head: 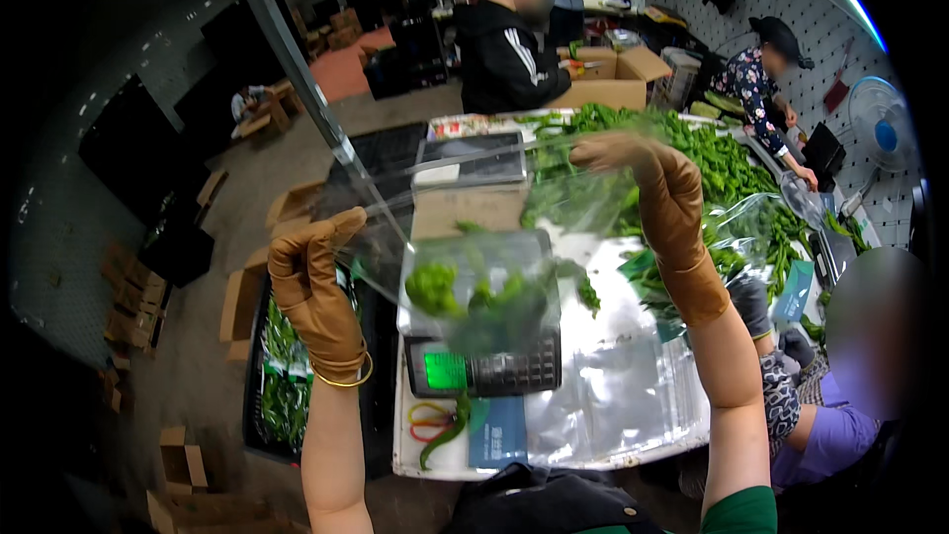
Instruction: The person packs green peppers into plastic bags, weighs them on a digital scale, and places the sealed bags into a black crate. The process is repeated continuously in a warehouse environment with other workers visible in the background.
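My left hand (315, 297), in a tan glove, pinches one side of a clear plastic bag. The other side of its mouth is gripped by my right hand (663, 215), also gloved in tan. Stretched between them, the clear bag (504, 319) is blurred, with green peppers (434, 289) showing at its bottom. It hangs over a digital scale (534, 371) with a lit green display; whether it touches the pan cannot be told. A long green pepper (448, 434) and scissors (426, 426) lie in front of the scale, beside a teal printed sheet (498, 430).
A heap of green peppers (719, 163) covers the table's far right. Flat clear bags (630, 400) lie near its front edge. A black crate (256, 430) of bagged peppers stands left, near a metal post (296, 67). A co-worker's gloved hand (749, 304) is close on the right.
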Motion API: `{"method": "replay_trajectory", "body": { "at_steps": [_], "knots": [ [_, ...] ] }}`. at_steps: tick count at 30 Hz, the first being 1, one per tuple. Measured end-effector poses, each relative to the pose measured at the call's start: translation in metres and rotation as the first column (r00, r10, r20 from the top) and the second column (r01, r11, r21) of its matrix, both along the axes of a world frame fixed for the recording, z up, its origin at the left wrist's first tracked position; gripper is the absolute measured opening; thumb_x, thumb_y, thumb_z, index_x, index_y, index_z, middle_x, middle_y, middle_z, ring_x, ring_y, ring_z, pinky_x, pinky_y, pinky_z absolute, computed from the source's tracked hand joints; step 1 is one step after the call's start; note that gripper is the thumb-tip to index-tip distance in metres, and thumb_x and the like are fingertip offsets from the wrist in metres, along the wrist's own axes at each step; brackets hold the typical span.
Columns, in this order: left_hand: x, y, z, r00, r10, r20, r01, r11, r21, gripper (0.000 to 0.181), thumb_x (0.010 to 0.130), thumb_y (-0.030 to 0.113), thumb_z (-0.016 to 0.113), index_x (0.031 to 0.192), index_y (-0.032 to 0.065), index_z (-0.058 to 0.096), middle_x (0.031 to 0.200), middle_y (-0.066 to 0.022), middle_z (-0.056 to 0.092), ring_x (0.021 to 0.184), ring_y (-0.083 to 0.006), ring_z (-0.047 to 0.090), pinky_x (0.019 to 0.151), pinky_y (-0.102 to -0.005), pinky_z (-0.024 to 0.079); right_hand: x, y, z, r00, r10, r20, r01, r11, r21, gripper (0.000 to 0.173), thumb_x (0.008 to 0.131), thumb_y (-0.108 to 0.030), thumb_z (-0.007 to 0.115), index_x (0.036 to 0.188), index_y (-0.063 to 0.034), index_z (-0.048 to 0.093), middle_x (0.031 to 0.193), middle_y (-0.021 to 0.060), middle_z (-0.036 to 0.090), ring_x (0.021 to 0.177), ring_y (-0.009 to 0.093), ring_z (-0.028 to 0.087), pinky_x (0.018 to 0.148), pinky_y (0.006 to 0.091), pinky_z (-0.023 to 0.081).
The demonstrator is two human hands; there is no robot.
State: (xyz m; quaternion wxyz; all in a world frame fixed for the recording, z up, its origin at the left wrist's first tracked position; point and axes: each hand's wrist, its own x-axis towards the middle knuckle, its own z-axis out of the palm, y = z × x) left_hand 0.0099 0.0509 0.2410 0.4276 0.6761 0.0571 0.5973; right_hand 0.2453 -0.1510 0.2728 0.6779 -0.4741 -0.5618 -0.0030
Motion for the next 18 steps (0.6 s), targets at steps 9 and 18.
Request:
{"method": "replay_trajectory", "body": {
  "at_steps": [9,18],
  "knots": [
    [0.008,0.015,0.017,0.940,-0.330,-0.090,0.262,0.864,-0.430,0.014,0.101,0.021,0.046,0.099,0.0072,0.048,0.091,-0.0158,0.069,0.082,-0.0198,0.068,0.070,-0.0291,0.056,0.009,0.037,0.008,0.901,0.101,-0.421,-0.125,0.992,-0.030,0.039,0.097,-0.038,0.051,0.089,-0.0023,0.063,0.068,0.0116,0.069,0.053,0.015,0.064,0.049,0.0262,0.050],
    [-0.023,-0.039,-0.021,0.980,-0.083,-0.182,0.063,0.992,-0.109,0.020,0.102,0.024,0.041,0.095,0.0059,0.040,0.078,-0.0105,0.068,0.071,-0.0077,0.059,0.070,-0.0199,0.043,-0.026,-0.022,-0.046,0.967,-0.242,-0.083,0.243,0.970,0.013,0.036,0.098,-0.028,0.053,0.086,0.0024,0.068,0.077,0.0087,0.068,0.071,0.013,0.063,0.067,0.0256,0.049]
  ]
}}
